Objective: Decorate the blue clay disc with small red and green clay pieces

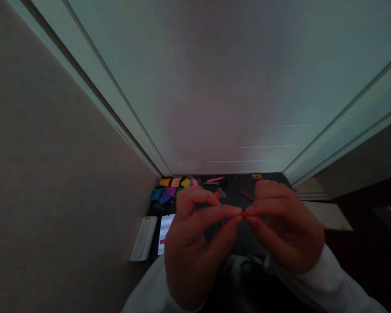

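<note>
A tiny red-orange piece [245, 214], perhaps modelling clay, shows between the fingertips of both hands, above the dark table. My right hand [288, 228] pinches it between thumb and index finger. From the other side, the thumb and index finger of my left hand [200, 243] are pressed together at its edge. The fingertips hide part of the piece. Beyond my left hand, a red lump [217, 195] lies beside a clear wrapper [221, 192]. A thin pink tool [246, 195] rests near my right fingers.
Several coloured packets [170, 191] lie at the table's far left. Dark-handled scissors [220, 183] and a pink tool [216, 179] are at the back. A small red-and-yellow patterned object [256, 176] sits back right. A lit phone [165, 232] and white case [144, 238] lie left; a white wall stands behind.
</note>
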Motion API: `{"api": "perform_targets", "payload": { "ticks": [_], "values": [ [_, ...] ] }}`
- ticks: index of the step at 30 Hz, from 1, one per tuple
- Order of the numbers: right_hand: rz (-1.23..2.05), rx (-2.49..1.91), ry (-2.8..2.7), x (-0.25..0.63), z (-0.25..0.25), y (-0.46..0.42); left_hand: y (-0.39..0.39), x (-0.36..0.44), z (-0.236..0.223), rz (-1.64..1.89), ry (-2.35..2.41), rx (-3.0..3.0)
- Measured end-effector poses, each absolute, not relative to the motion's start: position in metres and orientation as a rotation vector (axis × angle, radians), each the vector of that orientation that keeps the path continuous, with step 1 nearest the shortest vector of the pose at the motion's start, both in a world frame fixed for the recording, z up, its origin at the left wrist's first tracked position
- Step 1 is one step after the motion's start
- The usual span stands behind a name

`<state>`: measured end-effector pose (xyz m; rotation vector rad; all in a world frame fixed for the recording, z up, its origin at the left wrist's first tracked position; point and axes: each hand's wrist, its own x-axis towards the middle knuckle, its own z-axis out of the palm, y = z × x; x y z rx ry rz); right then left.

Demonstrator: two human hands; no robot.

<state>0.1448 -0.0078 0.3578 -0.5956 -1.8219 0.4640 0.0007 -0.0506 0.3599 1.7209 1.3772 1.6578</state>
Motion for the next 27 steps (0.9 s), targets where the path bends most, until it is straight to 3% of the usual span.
{"api": "perform_targets", "payload": {
  "ticks": [27],
  "values": [
    [0.633, -0.577, -1.843, 0.1459, 0.3599, -0.0096, -0.0482, -0.0043, 0.3633, 1.622, 1.358, 1.834]
  ]
}}
